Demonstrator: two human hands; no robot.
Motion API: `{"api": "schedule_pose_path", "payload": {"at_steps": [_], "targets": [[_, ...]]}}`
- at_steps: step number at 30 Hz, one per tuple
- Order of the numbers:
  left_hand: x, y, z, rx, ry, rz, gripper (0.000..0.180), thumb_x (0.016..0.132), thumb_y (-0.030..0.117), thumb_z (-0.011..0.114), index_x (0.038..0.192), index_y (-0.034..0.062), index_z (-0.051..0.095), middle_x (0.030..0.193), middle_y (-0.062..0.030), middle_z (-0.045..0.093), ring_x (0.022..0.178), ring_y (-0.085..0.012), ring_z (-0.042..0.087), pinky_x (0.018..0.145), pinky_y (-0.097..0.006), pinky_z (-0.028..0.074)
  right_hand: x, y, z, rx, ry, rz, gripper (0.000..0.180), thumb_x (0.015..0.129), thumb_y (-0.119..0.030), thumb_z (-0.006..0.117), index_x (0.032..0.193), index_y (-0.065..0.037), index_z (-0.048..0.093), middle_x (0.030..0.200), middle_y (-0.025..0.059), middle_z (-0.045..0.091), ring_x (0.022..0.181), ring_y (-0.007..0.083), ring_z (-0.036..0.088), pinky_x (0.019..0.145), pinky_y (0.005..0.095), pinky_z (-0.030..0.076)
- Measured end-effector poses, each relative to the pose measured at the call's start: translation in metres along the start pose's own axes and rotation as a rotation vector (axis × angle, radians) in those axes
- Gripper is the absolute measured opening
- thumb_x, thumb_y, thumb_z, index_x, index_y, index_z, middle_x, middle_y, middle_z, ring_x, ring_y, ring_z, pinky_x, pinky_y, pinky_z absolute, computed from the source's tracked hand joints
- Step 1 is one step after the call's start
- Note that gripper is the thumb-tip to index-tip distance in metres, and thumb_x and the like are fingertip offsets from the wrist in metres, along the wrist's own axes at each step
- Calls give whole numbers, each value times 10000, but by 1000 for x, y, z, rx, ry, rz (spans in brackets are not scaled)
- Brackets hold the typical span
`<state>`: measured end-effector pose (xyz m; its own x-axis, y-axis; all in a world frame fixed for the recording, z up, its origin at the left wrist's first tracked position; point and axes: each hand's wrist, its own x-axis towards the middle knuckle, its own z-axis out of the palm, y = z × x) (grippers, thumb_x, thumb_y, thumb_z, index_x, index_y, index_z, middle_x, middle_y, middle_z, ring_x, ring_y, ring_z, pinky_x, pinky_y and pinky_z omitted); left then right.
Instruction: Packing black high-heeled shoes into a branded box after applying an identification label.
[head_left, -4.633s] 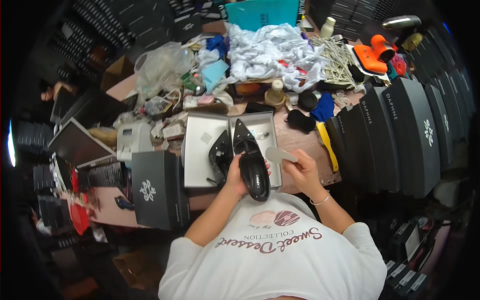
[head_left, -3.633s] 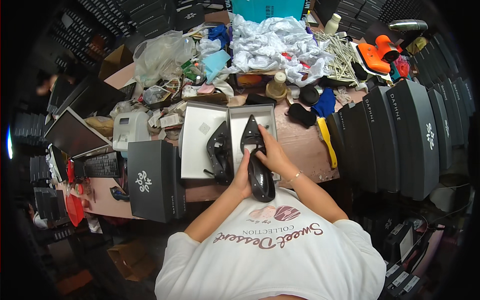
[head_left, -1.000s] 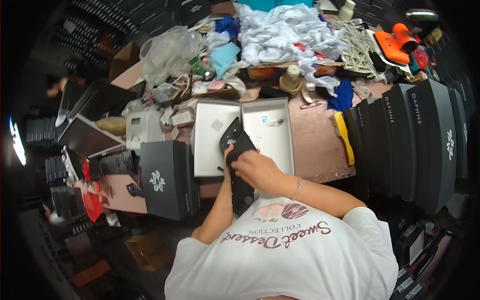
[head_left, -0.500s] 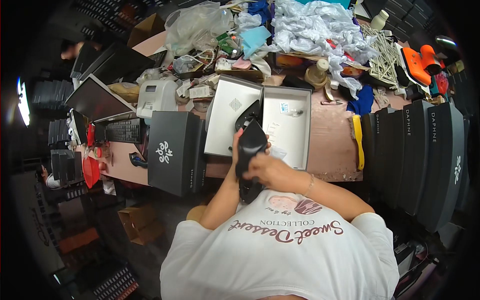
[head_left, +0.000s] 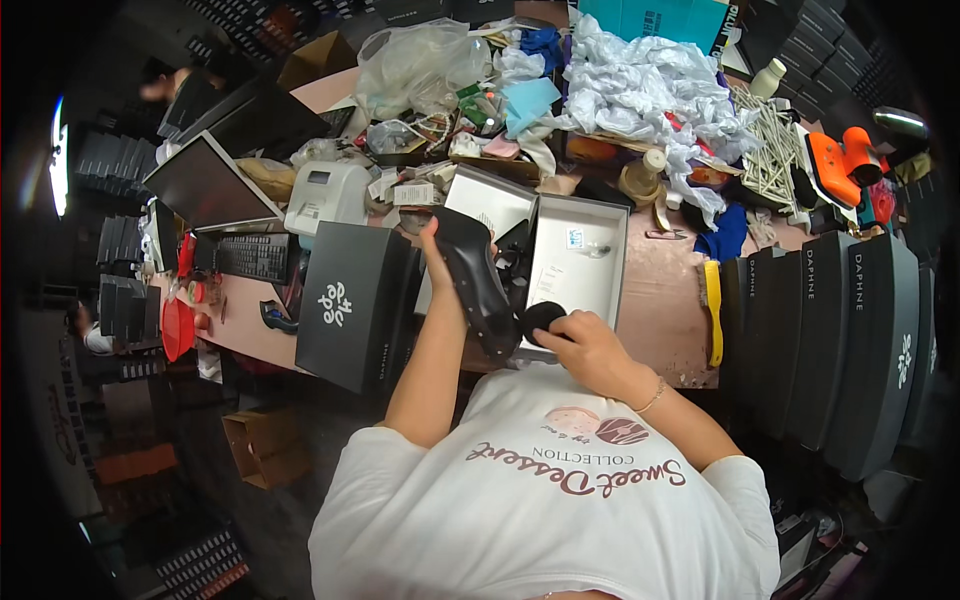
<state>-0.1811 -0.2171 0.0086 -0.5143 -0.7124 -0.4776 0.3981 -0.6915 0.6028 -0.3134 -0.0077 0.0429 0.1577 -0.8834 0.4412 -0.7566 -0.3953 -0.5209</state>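
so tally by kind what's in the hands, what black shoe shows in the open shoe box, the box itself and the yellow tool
Shoes: 2, held shoe in the left hand, second shoe partly hidden
Pads: 1, black pad in the right hand
Open shoe box: 1
Yellow tool: 1
Total: 5

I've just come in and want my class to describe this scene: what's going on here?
A person at a cluttered table holds a black shoe in the left hand. The right hand grips a round black pad close beside it; whether the two touch is hard to tell. Beyond them lies an open shoebox, with another dark shoe partly visible in its left half. Dark boxes stand at the right.
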Motion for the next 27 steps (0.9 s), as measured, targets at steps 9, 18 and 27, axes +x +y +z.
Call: {"api": "schedule_pose_path", "payload": {"at_steps": [9,18,27], "targets": [[-3,11,-4,-215,-243,-56,660,806,603,460,982,-23,568,869,-153,616,677,-230,608,527,-328,537,-11,15,4,38,-69,117,381,728,-2,618,1107,-38,616,984,82,538,836,239,506,737,338,427],[17,-9,-6,-467,-749,-27,680,873,448,494,1447,147,289,1195,-219,483,900,-318,518,738,-403,473,-8,14,-17,615,-218,376,362,754,78,531,1079,-28,648,998,125,557,845,247,569,751,307,469],[26,-36,25,10,-275,-120,659,865,482,487,1376,93,339,1098,-184,559,761,-305,624,628,-379,536,-35,38,-23,412,-191,529,270,734,-15,566,982,-1,672,908,156,599,871,332,578,822,384,467]]}}
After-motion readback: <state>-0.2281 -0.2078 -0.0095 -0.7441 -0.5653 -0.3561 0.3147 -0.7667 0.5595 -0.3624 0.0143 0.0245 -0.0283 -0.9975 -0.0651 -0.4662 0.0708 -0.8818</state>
